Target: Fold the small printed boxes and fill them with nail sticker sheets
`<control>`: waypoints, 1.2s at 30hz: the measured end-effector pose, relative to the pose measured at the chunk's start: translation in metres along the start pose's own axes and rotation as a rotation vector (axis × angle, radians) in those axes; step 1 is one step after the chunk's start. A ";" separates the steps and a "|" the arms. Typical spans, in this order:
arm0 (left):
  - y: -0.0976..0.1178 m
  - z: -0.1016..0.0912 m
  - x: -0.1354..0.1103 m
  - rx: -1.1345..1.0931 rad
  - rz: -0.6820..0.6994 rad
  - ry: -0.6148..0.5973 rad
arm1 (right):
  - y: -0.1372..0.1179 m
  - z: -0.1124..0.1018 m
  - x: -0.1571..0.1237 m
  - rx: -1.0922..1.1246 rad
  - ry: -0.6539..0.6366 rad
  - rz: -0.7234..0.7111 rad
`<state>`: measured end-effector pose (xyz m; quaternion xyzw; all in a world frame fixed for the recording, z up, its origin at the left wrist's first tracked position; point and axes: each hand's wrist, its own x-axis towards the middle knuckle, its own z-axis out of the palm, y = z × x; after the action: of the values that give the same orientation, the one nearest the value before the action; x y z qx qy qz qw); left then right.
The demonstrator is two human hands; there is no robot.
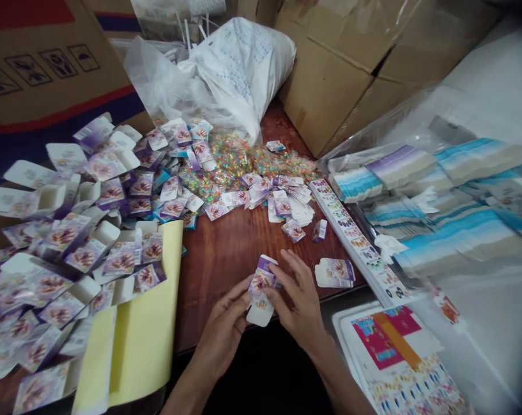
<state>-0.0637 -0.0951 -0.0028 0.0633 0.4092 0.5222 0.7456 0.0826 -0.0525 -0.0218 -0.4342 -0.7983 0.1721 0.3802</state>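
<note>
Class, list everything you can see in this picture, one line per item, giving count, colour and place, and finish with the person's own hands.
wooden table: one, reddish brown, centre.
printed card boxes: many, white and purple, heaped left.
tiny multicoloured pieces: many, mixed colours, centre of table.
plastic sack: one, white, far edge.
cardboard cartons: several, brown, behind table.
yellow sheet: one, pale yellow, under the heap's right side.
printed strip: one, white, right of table.
flat printed stacks: several, blue and purple, right.
pink printed sheet: one, pink and white, lower right.
small folded box: one, white and purple, in both hands.
left hand: one, holding the box.
right hand: one, fingers on the box.
</note>
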 end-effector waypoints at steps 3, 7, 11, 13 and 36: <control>-0.002 -0.002 0.001 -0.037 0.004 -0.005 | -0.002 0.005 0.001 0.049 -0.012 -0.014; -0.003 -0.005 0.002 -0.034 -0.015 -0.044 | -0.005 0.005 0.003 0.164 -0.049 0.070; -0.002 -0.008 0.004 -0.030 -0.067 -0.027 | -0.006 0.001 0.008 0.400 -0.014 0.375; -0.002 -0.010 0.006 -0.112 -0.065 -0.043 | -0.008 0.001 0.010 0.548 0.104 0.544; 0.006 -0.010 0.006 -0.255 -0.032 -0.226 | -0.039 0.006 -0.012 0.178 0.155 -0.170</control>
<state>-0.0745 -0.0903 -0.0096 0.0201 0.2544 0.5476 0.7969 0.0602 -0.0845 -0.0077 -0.3417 -0.7820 0.1751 0.4909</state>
